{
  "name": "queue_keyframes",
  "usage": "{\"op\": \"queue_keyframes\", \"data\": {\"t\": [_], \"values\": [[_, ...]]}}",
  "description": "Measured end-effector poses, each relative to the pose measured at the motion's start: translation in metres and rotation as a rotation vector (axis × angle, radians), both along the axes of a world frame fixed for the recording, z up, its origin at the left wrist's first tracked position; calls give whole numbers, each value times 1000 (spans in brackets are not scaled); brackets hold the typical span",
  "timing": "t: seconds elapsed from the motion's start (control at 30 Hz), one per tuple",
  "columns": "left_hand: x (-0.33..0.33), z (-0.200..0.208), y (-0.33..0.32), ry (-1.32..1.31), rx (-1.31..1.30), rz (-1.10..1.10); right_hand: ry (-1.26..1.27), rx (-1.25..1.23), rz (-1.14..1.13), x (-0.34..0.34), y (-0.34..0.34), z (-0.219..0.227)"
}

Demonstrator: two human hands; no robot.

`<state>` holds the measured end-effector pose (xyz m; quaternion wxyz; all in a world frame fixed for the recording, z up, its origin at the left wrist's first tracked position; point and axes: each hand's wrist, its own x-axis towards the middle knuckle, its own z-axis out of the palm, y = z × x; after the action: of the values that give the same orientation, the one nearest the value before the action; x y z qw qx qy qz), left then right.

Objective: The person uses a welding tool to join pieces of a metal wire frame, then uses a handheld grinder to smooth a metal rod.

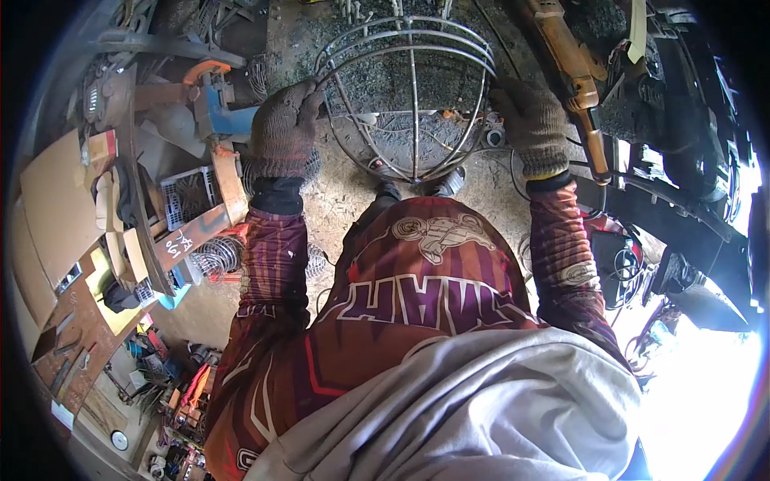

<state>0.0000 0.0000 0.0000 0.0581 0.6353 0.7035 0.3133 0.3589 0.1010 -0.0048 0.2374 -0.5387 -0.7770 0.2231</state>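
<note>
A rounded frame of bent metal rods (pixel 414 100) spans the space between my hands, with paired hoops on its far side and a straight rod down its middle. My left hand (pixel 285 127), in a dark knitted work glove, closes on the frame's left side. On the opposite side my right hand (pixel 532 122), gloved the same way, grips the frame's right edge; its fingertips are partly hidden. The far part of the frame lies over a dark, grimy worktop (pixel 293 56), and its near end hangs above the floor by my feet.
Right of the worktop lies a long orange-brown power tool (pixel 568 60). At left stand a blue and orange metal fixture (pixel 226 119), a cardboard sheet (pixel 60 212) and coiled wire (pixel 218 256). Several tools crowd the lower left. Cables (pixel 626 264) hang at right, near strong glare.
</note>
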Motion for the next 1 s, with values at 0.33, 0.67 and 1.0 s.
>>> {"op": "queue_keyframes", "data": {"t": [0.33,0.67,1.0], "values": [[0,8,4,-36,-76,3,-118,130,82,-1,5,6],[-2,-2,2,1,-34,-18,-46,156,103,1,6,-2],[-5,-9,1,-29,15,-7,-42,180,133,3,9,-3]]}}
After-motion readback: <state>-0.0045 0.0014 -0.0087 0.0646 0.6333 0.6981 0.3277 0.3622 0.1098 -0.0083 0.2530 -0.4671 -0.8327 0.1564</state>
